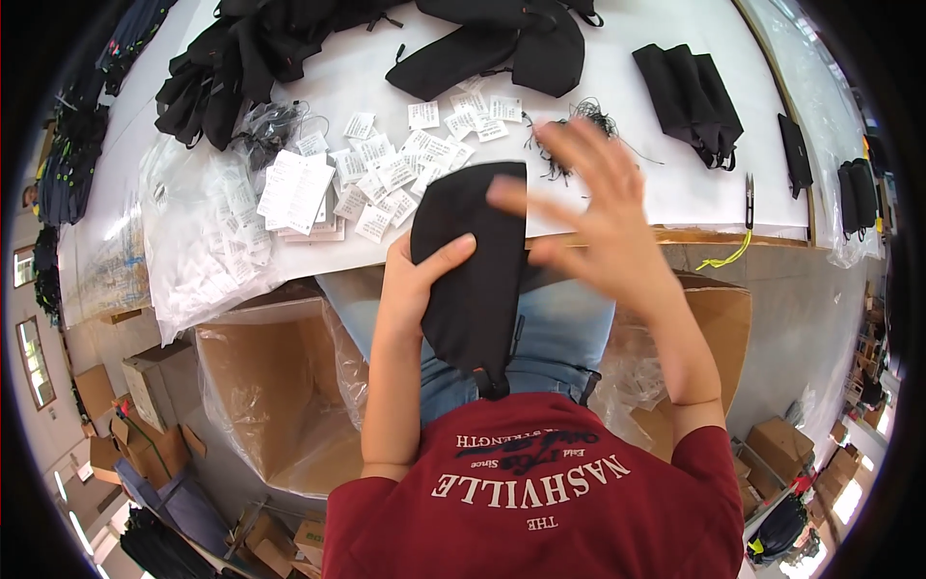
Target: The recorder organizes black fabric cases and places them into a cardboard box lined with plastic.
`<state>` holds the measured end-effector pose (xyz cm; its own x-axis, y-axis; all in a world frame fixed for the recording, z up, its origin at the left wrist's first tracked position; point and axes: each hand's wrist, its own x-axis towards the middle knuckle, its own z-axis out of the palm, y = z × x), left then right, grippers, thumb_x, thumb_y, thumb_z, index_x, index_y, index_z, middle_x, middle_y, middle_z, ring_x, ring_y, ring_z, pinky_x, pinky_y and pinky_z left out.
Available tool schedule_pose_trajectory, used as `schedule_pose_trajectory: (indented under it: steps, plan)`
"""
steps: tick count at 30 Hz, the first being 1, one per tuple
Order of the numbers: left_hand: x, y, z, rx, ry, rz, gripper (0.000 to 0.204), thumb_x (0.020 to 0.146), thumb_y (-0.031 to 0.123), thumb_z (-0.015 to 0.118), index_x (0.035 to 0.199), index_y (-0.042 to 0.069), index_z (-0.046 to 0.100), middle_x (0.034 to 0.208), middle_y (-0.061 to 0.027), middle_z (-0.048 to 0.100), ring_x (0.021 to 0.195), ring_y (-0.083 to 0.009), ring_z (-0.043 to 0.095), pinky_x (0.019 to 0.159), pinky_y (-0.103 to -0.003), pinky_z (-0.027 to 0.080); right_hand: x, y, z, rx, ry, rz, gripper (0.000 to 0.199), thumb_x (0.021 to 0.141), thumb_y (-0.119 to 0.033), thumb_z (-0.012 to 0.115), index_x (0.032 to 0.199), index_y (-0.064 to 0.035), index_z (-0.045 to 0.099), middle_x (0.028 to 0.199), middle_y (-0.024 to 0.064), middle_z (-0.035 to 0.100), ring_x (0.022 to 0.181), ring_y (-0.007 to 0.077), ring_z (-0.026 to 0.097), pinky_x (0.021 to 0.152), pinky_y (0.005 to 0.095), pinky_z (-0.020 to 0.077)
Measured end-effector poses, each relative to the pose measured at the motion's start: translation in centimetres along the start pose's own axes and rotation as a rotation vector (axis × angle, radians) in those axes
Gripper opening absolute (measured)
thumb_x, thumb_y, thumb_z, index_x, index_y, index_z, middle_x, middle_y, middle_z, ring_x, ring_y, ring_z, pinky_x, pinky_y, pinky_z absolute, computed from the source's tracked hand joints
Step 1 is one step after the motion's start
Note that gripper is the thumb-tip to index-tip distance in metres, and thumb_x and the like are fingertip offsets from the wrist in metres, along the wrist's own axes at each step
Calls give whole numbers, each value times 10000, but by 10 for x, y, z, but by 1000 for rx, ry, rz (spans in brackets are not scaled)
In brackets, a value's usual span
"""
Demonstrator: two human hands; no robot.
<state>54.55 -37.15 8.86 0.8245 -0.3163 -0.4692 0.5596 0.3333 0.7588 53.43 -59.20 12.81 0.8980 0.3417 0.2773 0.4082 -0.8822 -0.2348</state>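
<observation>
A black fabric pouch (473, 261) with one curved side and a small loop at its lower end is held up in front of my chest. My left hand (417, 277) grips its left edge, thumb lying across the front face and the other fingers behind it. Over the pouch's upper right side is my right hand (593, 217), its fingers spread and smeared by motion, with nothing visible in them. Whether a fingertip touches the pouch I cannot make out. Small white printed labels (394, 174) lie scattered on the white table just beyond the pouch.
Black pouches (540, 58) are heaped along the table's far side, with more (687, 101) at the right. Dark thin cords (590, 116) lie near my right hand. Thread snips (749, 198) with a yellow cord rest near the edge. A cardboard box (280, 386) stands below left.
</observation>
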Motion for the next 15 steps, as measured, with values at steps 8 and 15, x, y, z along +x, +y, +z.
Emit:
schedule_pose_trajectory:
  steps: [8,15]
  plan:
    - [-2,-6,0,64,10,14,359,771,89,731,1074,-55,603,929,-99,662,783,-135,632,696,-249,518,-15,0,5,134,64,-49,505,944,-532,329,1280,-239,566,1469,117,321,1367,332,238,1107,469,132]
    - [-4,-6,4,225,-2,21,303,800,89,707,1050,-56,620,915,-84,667,794,-125,629,713,-241,507,-10,7,19,367,271,374,455,871,-533,481,1259,-312,569,1486,83,299,1364,325,241,1111,482,140]
